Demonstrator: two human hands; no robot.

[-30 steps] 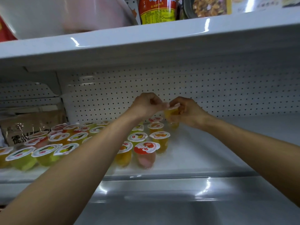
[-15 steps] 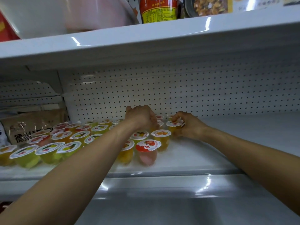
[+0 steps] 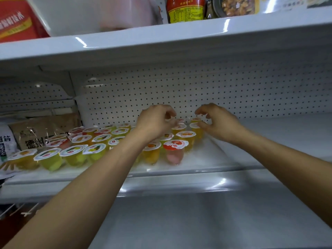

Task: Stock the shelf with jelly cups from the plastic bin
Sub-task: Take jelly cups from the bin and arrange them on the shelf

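Where rows stand, translucent jelly cups (image 3: pixel 151 156), mostly yellow

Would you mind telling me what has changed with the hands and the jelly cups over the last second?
The right hand lowered the yellow jelly cup it held up beside the left hand, set it at the back of the shelf and let go. Both hands now hover above the cups, loosely curled, holding nothing. The other jelly cups and the brown packets stayed put.
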